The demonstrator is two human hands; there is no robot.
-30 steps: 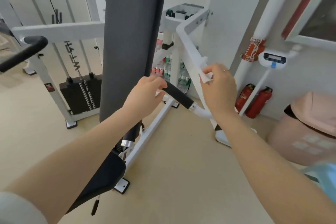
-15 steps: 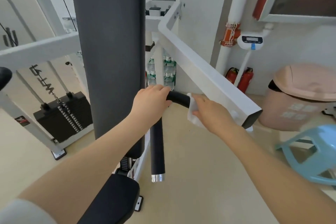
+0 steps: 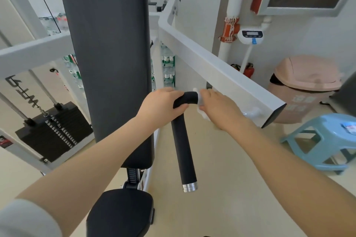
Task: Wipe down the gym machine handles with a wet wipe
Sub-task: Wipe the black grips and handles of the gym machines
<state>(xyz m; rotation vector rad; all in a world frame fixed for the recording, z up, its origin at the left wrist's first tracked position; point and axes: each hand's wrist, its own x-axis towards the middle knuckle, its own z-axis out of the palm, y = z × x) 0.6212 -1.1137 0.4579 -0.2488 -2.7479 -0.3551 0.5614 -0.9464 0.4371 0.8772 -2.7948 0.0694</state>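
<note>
We see our left hand [image 3: 160, 107] curled over the bend of the black foam handle [image 3: 184, 140], its fingers wrapped across the top of the curve and the thumb pressed against the underside, so the grip clasps the handle just where it turns from its short horizontal stretch into the long shaft that hangs down and ends in a silver cap. Our right hand [image 3: 219, 109] sits just beside it on the far end of that same bend, holding the white wet wipe [image 3: 200, 100] bunched against the foam; the wipe shows as a crumpled edge above the fingers and a small fold below the palm, lying between our right fingers and the handle, touching both. Those fingers curl around the wipe, though their tips are hidden behind the handle. The two hands stay apart, with a short strip of bare black foam between them. Behind the handle runs the white machine arm [image 3: 217, 67], and to the left stands the tall dark back pad [image 3: 107, 59] above the seat [image 3: 119, 213]. A pink bin [image 3: 304, 82] and a blue stool [image 3: 323, 140] sit on the floor at the right.
</note>
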